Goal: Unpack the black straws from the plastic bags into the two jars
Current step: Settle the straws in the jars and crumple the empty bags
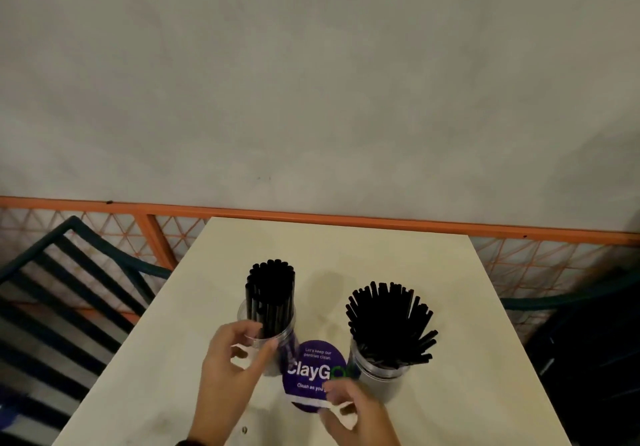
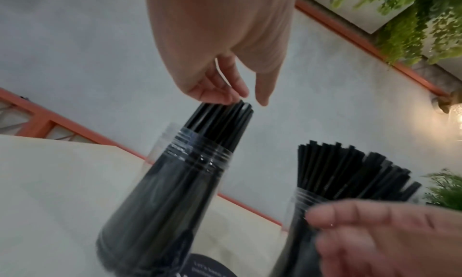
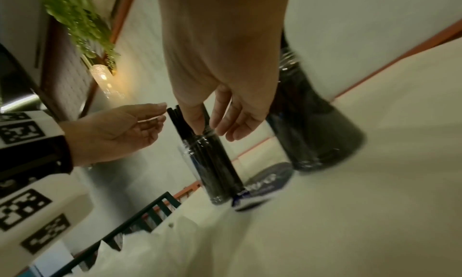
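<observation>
Two clear plastic jars stand on the white table point(image 1: 346, 248). The left jar point(image 1: 277, 348) holds a tight upright bundle of black straws point(image 1: 272, 293). In the right jar point(image 1: 379, 369) the black straws point(image 1: 391, 321) fan outward. My left hand point(image 1: 263, 336) hovers at the left jar's rim with loosely curled fingers; in the left wrist view that hand point(image 2: 251, 100) is empty just above the straw tops point(image 2: 225, 121). My right hand point(image 1: 334, 397) hangs relaxed and empty in front of the jars, and its fingers point(image 3: 232, 135) are straight. No plastic bag is in view.
A round purple sticker point(image 1: 313, 373) lies on the table between the jars. A dark slatted chair point(image 1: 69, 290) stands to the left and another dark chair point(image 1: 588, 341) to the right. An orange railing point(image 1: 311, 213) runs behind the table's far edge.
</observation>
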Motion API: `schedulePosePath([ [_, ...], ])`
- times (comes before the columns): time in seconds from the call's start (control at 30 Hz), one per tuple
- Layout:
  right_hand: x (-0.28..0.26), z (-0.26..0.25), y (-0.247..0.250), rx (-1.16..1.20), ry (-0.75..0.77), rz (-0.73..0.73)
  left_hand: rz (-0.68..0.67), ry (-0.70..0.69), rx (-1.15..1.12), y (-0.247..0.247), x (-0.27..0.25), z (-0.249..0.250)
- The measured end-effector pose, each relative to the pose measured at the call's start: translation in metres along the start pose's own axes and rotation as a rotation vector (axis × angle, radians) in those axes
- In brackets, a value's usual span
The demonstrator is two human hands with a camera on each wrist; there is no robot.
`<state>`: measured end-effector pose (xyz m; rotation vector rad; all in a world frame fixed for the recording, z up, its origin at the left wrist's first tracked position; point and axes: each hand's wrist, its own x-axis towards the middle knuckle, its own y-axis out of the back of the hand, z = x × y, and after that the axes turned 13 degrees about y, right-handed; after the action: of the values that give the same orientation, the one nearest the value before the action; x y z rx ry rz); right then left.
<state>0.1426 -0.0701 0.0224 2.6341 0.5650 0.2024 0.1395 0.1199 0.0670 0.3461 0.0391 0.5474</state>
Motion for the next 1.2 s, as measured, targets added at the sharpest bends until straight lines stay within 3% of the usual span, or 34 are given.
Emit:
schedulePosePath([
  [0.1,0.033,-0.022,-0.013,0.007,0.085,0.080,-0.052,0.080,-0.043,0.010,0.023,0.002],
  [0.23,0.073,-0.044,-0.023,0.113,0.101,0.056,-0.352,0.161,0.012,0.018,0.057,-0.006],
  [0.33,0.102,-0.054,-0.028,0.176,0.171,0.003,-0.560,0.158,0.037,0.020,0.078,-0.007],
  [0.47,0.129,-0.054,-0.035,0.144,0.241,-0.020,-0.652,0.126,0.019,0.019,0.097,-0.006],
  [0.57,0.137,-0.054,-0.043,0.143,0.287,-0.009,-0.647,0.102,-0.040,0.014,0.102,-0.009],
  [0.67,0.140,-0.052,-0.048,0.127,0.329,0.092,-0.519,0.083,-0.105,0.006,0.097,-0.012],
  [0.77,0.138,-0.047,-0.044,0.117,0.340,0.089,-0.452,0.075,-0.201,0.005,0.090,-0.015],
  [1.03,0.133,-0.038,-0.035,0.148,0.267,-0.028,-0.647,0.054,-0.123,0.020,0.096,-0.021],
  [1.1,0.137,-0.040,-0.040,0.130,0.273,-0.048,-0.644,0.055,-0.107,0.015,0.095,-0.020],
  [1.2,0.141,-0.047,-0.043,0.109,0.271,0.000,-0.530,0.048,-0.116,0.008,0.090,-0.018],
])
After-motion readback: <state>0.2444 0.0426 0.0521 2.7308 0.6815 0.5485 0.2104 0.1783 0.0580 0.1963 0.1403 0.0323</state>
